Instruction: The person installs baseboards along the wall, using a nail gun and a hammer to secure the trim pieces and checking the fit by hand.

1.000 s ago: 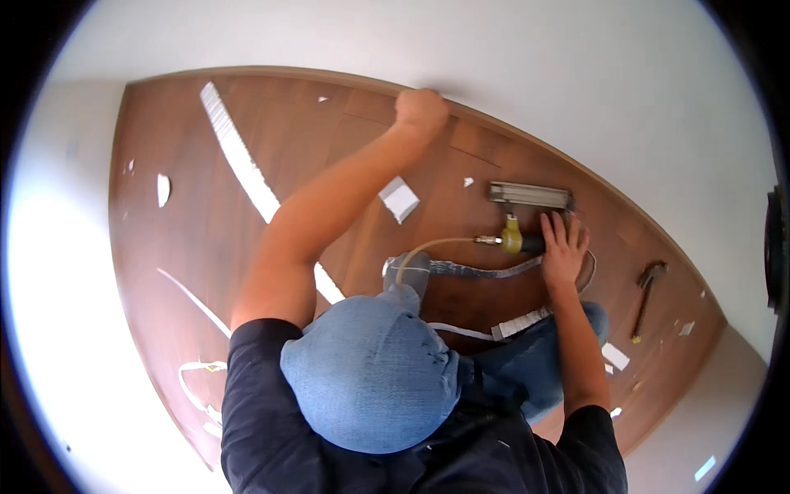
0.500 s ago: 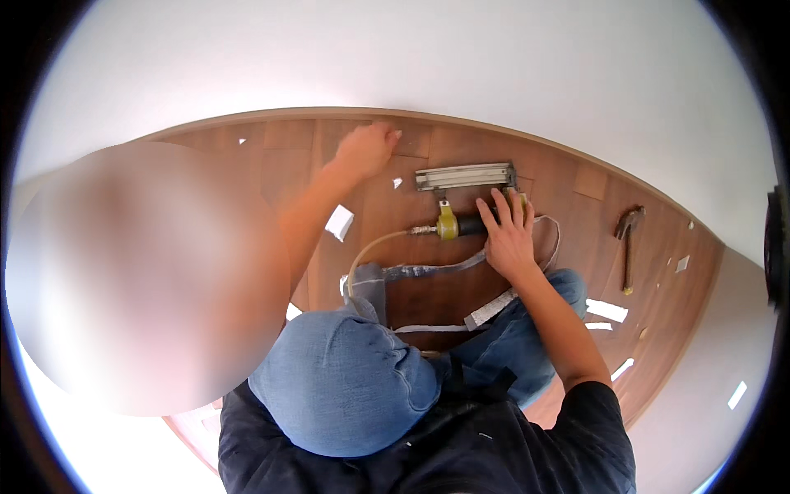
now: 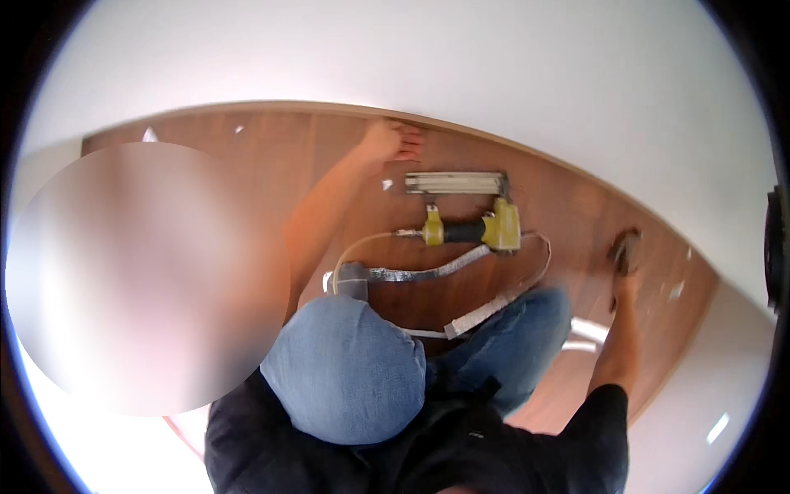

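Note:
My left hand rests with fingers apart on the wooden floor beside the baseboard. My right hand grips the hammer at right, blurred, with much of its handle hidden. Between my hands lies a yellow-and-black pneumatic nail gun with a long silvery magazine. A thin tan hose runs from its fitting toward my knee.
A wooden baseboard curves along the white wall. Silvery and white strips lie round my jeans-clad legs. White scraps dot the floor. A large blurred oval covers the left side of the view.
My right hand has left the nail gun, moved right and closed on the hammer, whose head is now lower in view. My left hand's fingers have spread out near the baseboard.

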Demonstrator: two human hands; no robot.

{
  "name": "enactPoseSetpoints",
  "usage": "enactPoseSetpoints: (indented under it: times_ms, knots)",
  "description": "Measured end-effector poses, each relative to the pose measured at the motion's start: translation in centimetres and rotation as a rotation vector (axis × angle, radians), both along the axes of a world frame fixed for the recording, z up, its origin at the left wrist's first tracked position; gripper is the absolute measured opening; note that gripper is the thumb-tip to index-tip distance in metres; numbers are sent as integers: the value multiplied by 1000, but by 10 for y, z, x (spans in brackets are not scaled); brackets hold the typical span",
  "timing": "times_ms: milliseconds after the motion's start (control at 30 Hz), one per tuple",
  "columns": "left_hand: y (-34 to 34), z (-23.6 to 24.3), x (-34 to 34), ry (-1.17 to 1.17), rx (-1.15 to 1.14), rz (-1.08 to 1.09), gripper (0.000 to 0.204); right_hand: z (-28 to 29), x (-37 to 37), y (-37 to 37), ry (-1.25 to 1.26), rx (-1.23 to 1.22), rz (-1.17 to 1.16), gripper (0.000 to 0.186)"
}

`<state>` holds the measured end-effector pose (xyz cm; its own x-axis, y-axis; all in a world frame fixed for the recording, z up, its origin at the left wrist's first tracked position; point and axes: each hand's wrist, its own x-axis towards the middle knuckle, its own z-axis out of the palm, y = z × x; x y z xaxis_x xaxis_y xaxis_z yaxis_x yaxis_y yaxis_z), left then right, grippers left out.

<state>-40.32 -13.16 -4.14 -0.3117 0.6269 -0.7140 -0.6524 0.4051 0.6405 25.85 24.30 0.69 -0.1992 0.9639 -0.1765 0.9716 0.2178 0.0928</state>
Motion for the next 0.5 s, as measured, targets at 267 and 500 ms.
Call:
enactPoseSetpoints:
  times_ms: [267, 500]
  knots:
    - [-75, 28, -63, 206, -94, 159, 48, -20, -35, 0, 36, -167, 47, 53]
    - [-111, 38, -78, 193, -30, 171, 57, 27, -31, -57, 754, -186, 183, 63]
